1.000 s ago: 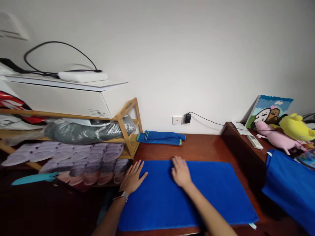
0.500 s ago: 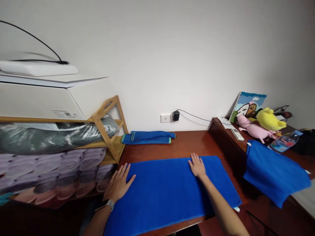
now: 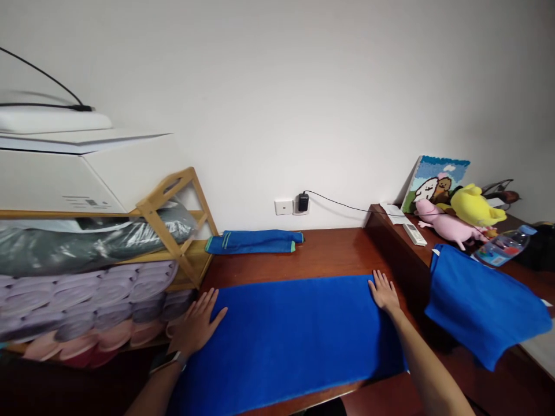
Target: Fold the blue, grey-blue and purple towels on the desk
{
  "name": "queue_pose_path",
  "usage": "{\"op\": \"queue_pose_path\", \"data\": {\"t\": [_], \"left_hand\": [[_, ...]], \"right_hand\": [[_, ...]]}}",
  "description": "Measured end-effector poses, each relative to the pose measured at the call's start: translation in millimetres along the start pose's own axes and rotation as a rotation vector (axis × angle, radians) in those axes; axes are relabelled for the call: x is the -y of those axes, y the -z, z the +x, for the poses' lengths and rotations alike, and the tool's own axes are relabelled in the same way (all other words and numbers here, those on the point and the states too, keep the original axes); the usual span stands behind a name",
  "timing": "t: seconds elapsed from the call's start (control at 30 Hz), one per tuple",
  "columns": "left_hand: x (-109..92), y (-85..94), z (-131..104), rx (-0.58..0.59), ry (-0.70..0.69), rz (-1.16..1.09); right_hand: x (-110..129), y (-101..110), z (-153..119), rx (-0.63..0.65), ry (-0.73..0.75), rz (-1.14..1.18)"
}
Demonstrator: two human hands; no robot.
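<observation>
A blue towel (image 3: 295, 335) lies spread flat over the front of the brown wooden table (image 3: 329, 254). My left hand (image 3: 199, 323) rests open on its left edge, fingers pointing away from me and the thumb apart on the cloth. At the far right corner of the towel, my right hand (image 3: 385, 293) lies flat with fingers spread. Neither hand grips anything. Behind the towel, against the wall, sits a folded darker blue cloth (image 3: 255, 241) with green edging.
To the left stands a wooden rack (image 3: 173, 222) with rows of slippers (image 3: 87, 294) and a white box (image 3: 52, 179) on top. On the raised surface at right are another blue towel (image 3: 485, 306), a remote (image 3: 414, 234), plush toys (image 3: 474, 205) and a bottle (image 3: 505, 247).
My right hand has slid rightward across the towel to its far right corner. My left hand stays on the left edge. The view has shifted slightly.
</observation>
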State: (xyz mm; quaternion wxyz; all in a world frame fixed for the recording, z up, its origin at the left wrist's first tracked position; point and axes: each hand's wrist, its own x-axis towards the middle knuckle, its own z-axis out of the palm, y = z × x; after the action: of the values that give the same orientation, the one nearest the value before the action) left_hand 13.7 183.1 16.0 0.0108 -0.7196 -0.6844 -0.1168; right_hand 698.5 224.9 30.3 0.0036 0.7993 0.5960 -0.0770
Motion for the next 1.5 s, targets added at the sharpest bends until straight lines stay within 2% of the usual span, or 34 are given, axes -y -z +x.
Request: {"op": "queue_pose_path", "data": {"t": [0.17,0.27,0.33,0.4,0.53,0.6,0.67,0.73,0.8,1.03,1.1,1.17,1.27,1.33,1.43,1.5], "left_hand": [[0.9,1.4,-1.1,0.031,0.008,-0.021],[1.9,8.5,0.3,0.056,0.02,-0.045],[-0.9,14.5,2.6,0.029,0.026,-0.057],[-8.8,18.2,5.8,-0.015,0.015,-0.061],[-32.2,11.1,10.6,-0.053,-0.048,-0.06],[-39.1,2.3,10.6,-0.047,-0.048,-0.048],[-40.1,-6.0,9.8,-0.043,-0.044,-0.033],[-37.2,-11.5,9.3,-0.048,-0.047,-0.022],[-34.0,-14.3,9.7,-0.055,-0.04,-0.015],[-33.7,-19.6,11.0,-0.062,-0.018,-0.014],[-34.3,-20.0,10.6,-0.05,-0.014,-0.011],[-33.9,-18.0,11.4,-0.03,-0.008,-0.007],[-30.7,-10.2,14.6,0.026,0.006,-0.021],[-29.7,-2.9,14.9,0.047,0.001,-0.054],[-41.9,6.4,4.1,-0.039,-0.047,-0.11],[-63.1,8.4,-12.2,-0.095,-0.097,-0.138]], "right_hand": [[-0.4,2.2,-0.1,0.017,-0.003,-0.005],[33.6,11.9,-6.2,-0.024,0.01,0.013],[81.0,20.6,-19.1,-0.122,0.068,0.043],[144.6,27.2,-42.1,-0.209,0.207,0.092],[275.9,18.5,-102.7,-0.132,0.694,0.225],[318.7,5.4,-123.0,-0.057,0.815,0.266],[335.1,-5.7,-127.7,0.004,0.812,0.275],[323.4,-9.9,-117.4,0.021,0.731,0.257],[287.0,-7.1,-97.0,0.006,0.612,0.217],[83.9,11.9,-22.1,0.003,0.127,0.029],[38.8,9.7,-10.2,0.004,0.037,0.02],[8.7,5.0,-2.3,-0.001,-0.005,0.022],[-8.0,1.4,2.8,-0.007,-0.01,0.014],[-0.9,5.2,0.1,-0.008,-0.012,0.006],[41.4,17.0,-21.3,-0.099,0.024,0.013],[92.9,21.5,-52.3,-0.212,0.109,0.057]]}}
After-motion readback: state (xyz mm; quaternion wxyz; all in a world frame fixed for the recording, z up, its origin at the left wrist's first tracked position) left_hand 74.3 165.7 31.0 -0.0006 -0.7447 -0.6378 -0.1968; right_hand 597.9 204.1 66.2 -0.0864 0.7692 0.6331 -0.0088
